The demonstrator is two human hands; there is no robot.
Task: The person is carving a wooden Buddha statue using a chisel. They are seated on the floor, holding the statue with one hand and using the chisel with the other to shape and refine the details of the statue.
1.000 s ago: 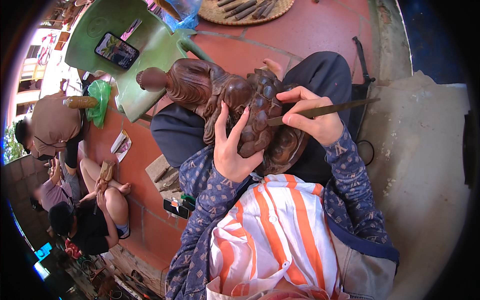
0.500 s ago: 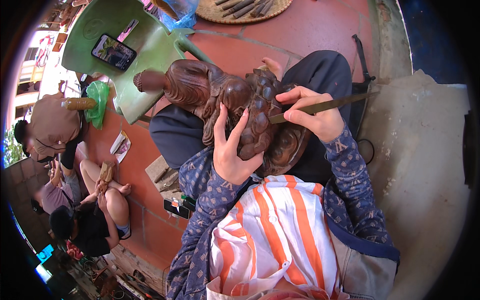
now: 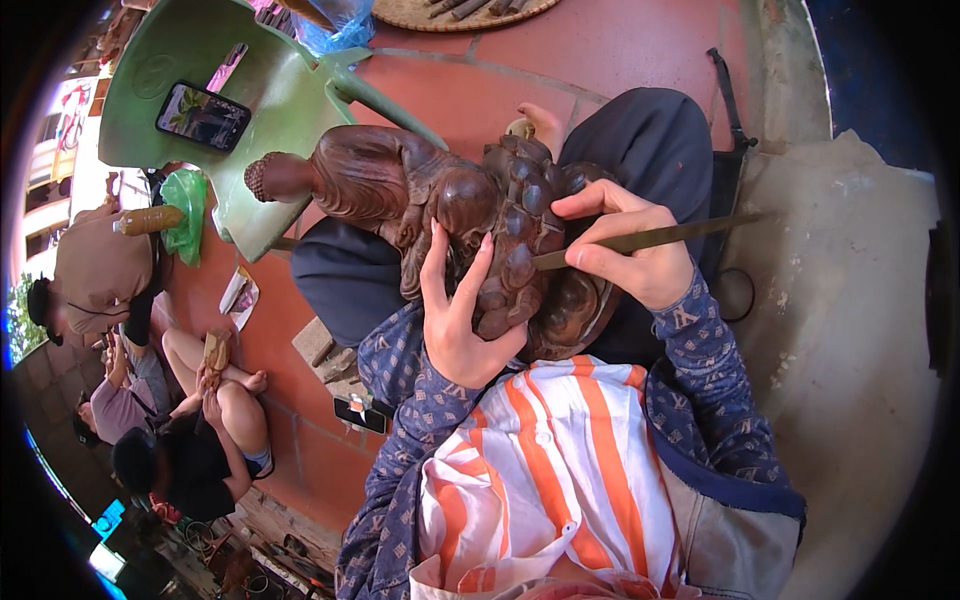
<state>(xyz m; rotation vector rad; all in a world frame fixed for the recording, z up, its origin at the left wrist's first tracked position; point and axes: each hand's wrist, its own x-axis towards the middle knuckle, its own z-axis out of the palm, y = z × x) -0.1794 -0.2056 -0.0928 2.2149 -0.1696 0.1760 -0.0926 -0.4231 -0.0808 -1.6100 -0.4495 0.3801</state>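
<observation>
A dark brown carved wooden statue [image 3: 365, 180] of a seated robed figure lies on its side across my lap, head to the left and lotus-like base to the right. My left hand [image 3: 462, 325] steadies it, two fingers spread over the carved lap and the thumb against the base's near side. My right hand [image 3: 640, 250] pinches a long, thin, flat file-like strip [image 3: 690, 231]. Its left end meets the rounded petals of the base, while the other end sticks out to the right. The strip's exact kind is not clear.
A green plastic chair [image 3: 270, 105] bearing a phone [image 3: 203, 116] stands at the far left. A woven tray [image 3: 470, 18] of stick-like tools lies beyond. Another phone [image 3: 360, 413] lies by my left sleeve. Several people sit at the left; one person [image 3: 190, 450] holds a wooden piece.
The strip and right hand have shifted slightly toward me along the base, and the strip lies a little flatter. The whole view has tilted slightly. Both hands keep their hold.
</observation>
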